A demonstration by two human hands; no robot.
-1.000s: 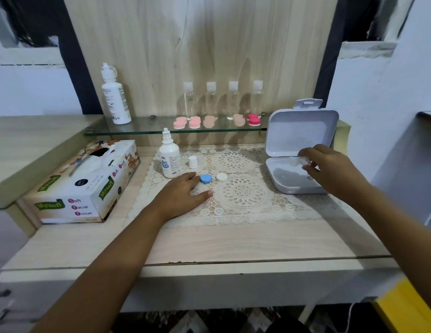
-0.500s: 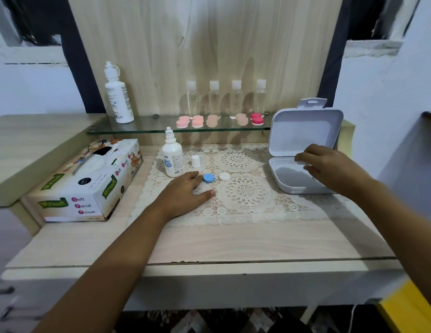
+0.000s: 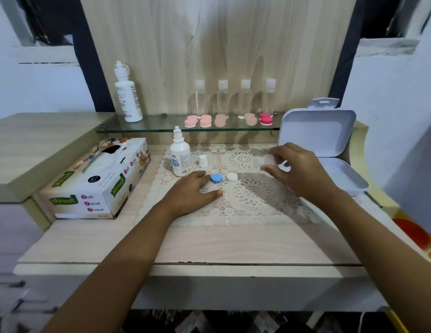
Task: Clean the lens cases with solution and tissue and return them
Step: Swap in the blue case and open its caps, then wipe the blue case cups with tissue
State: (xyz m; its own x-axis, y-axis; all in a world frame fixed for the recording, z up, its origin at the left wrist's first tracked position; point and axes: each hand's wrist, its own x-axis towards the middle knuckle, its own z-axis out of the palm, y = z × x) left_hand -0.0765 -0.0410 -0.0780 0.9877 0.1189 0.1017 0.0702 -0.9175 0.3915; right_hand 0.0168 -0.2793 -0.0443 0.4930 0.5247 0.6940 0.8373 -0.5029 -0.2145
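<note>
My right hand [image 3: 298, 169] pinches a small pale, translucent piece [image 3: 265, 161] above the lace mat [image 3: 245, 205]; it is blurred and I cannot tell whether it is a case body or tissue. A blue cap [image 3: 216, 178] and a white cap [image 3: 231, 176] lie side by side on the mat. My left hand [image 3: 193, 191] rests flat on the mat just left of the blue cap, holding nothing. The small solution bottle [image 3: 180, 157] stands uncapped behind it, its white cap [image 3: 203, 161] beside it. The tissue box [image 3: 99, 181] sits at the left.
An open white box [image 3: 339, 174] sits at the right, lid up. On the glass shelf [image 3: 161, 127] behind are several pink lens cases [image 3: 205, 120], a row of clear bottles [image 3: 223, 97] and a tall white bottle [image 3: 126, 92]. The desk's front edge [image 3: 209, 263] is near.
My right hand has come out of the white box and moved left over the mat, carrying the pale piece. My left hand has stayed put.
</note>
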